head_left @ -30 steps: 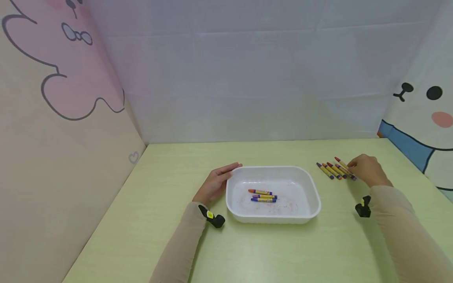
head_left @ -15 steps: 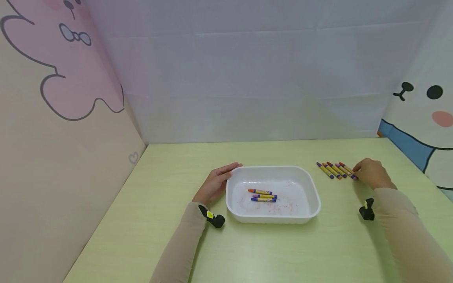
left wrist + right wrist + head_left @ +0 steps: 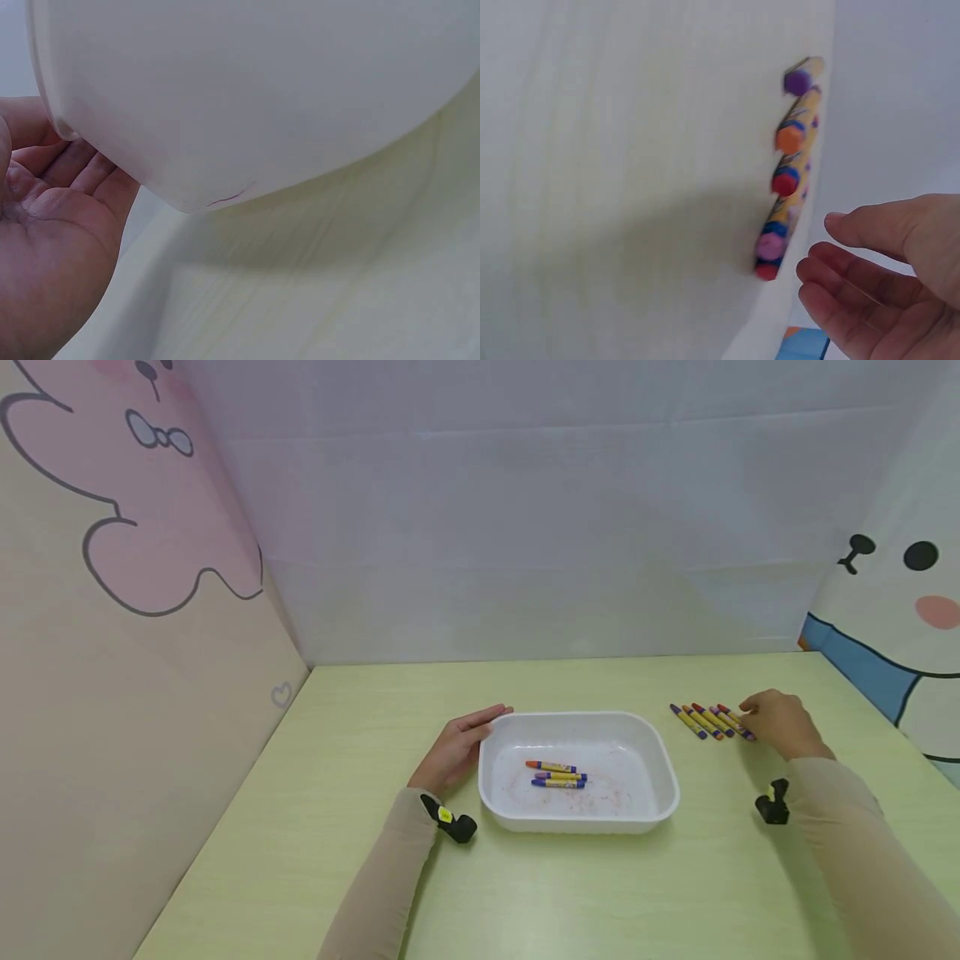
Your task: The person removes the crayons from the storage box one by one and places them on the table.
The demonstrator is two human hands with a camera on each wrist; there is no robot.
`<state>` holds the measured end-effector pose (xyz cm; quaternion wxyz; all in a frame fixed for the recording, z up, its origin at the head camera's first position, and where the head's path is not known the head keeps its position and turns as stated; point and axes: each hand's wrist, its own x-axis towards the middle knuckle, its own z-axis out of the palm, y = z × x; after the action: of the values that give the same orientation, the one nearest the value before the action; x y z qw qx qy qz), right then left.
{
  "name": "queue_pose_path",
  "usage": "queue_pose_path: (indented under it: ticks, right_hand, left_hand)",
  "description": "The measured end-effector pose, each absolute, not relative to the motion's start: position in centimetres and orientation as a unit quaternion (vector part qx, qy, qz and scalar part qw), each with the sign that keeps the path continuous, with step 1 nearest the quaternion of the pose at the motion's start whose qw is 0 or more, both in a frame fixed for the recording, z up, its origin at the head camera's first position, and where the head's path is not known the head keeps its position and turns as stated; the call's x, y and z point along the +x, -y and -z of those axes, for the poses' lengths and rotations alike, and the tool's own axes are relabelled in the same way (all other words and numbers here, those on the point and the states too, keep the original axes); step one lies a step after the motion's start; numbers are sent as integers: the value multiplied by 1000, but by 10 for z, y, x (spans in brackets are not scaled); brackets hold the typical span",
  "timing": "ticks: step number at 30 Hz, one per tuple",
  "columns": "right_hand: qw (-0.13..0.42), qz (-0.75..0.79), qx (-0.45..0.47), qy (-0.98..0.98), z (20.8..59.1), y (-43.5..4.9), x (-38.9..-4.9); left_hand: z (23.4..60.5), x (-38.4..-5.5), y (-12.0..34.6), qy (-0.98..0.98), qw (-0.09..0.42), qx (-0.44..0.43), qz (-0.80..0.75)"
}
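Crayons (image 3: pixel 713 720), five in a slanting row, lie on the table (image 3: pixel 577 893) just left of the right hand (image 3: pixel 783 725), whose thumb and fingers stand parted, holding nothing; whether they touch the nearest one is hard to tell. The left hand (image 3: pixel 453 747) rests extended fingers against the tray (image 3: pixel 577 825), some fingertips hidden behind it; to that hand's right, three more crayons (image 3: pixel 558 776) lie inside.

You work somewhere booth-like, screened on three sides; whether at home or in an office, you cannot tell. A pale green desk (image 3: pixel 570 893) spreads beneath your left hand (image 3: pixel 452 747) and right hand (image 3: pixel 782 724), a creased sheet (image 3: pixel 525 527) hangs beyond them, and cartoon-printed panels (image 3: pixel 112 718) stand either side.
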<state>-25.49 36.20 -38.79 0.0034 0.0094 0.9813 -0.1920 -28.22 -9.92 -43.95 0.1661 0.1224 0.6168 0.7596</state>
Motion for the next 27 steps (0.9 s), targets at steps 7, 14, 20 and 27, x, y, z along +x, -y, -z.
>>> queue_pose_path:
  ticks: [7,14,20,27]
  right_hand:
    - [-10,214,-20,-977,370,-335,-261]
    - [-3,238,-64,-969,352,-304,-264]
    - [6,264,-105,-959,334,-273,-265]
    - [75,287,-146,-944,326,-232,-265]
  left_hand:
    - [440,-283,101,-618,167,117,-759]
    - [439,-282,101,-616,166,116,-762]
    - [440,-283,101,-617,162,118,-761]
    - [440,-283,102,-619,160,133,-758]
